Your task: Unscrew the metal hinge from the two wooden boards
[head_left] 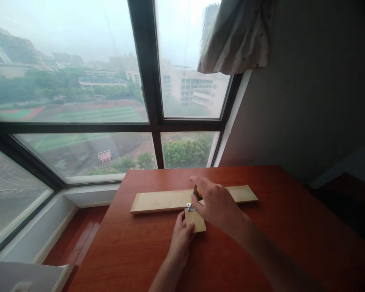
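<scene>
My left hand [182,235] grips a small wooden block [197,223] by its left side and near edge, the thumb lying on top. A small silver metal bracket or hinge [191,207] sits at the block's far edge. Above it, my right hand [217,200] is closed around a short yellow and black handle [197,193], which looks like a stubby screwdriver; its tip is hidden. Just beyond both hands, a long pale wooden board [161,200] lies flat across the table, partly covered by my right hand.
The reddish-brown wooden table [134,251] reaches close to the dark-framed window [156,101]. A curtain [237,44] hangs at the upper right beside a grey wall [292,101]. Red-brown floor [79,233] shows left of the table, along a low white ledge [91,194].
</scene>
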The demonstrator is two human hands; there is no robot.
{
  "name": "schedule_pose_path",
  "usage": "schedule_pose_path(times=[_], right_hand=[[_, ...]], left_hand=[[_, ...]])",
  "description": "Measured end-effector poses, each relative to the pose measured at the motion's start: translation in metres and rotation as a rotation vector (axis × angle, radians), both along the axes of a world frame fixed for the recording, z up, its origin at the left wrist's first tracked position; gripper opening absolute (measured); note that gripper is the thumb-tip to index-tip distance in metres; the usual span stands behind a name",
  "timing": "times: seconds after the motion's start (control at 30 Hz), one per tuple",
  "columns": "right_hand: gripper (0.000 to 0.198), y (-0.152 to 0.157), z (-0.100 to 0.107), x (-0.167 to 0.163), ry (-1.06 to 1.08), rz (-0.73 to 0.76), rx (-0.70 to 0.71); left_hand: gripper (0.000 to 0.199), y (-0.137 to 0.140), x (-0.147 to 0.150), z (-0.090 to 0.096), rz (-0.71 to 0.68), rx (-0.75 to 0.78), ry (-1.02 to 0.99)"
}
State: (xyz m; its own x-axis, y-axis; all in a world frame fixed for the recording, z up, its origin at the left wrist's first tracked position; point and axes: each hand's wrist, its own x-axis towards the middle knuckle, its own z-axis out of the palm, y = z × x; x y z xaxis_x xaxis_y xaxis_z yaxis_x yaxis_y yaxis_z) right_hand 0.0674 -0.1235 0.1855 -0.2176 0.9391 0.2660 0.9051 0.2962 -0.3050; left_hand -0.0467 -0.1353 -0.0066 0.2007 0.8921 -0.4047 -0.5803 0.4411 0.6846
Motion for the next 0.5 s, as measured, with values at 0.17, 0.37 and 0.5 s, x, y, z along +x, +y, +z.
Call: schedule_pose_path(times=[0.17,0.37,0.5], right_hand=[[0.039,-0.0025,0.0014,0.0012,0.034,0.025,0.014],[0.028,0.0017,-0.0014,0.0014,0.000,-0.042,-0.032],[0.040,0.0020,-0.0007,0.0055,0.061,0.058,-0.014]], left_hand=[[0.066,0.0017,0.0002,-0.0054,-0.005,0.009,-0.014],[0.068,0.0006,0.0006,-0.0036,0.010,0.004,-0.023],[0.068,-0.0018,0.0003,0.0006,0.014,0.019,-0.015]])
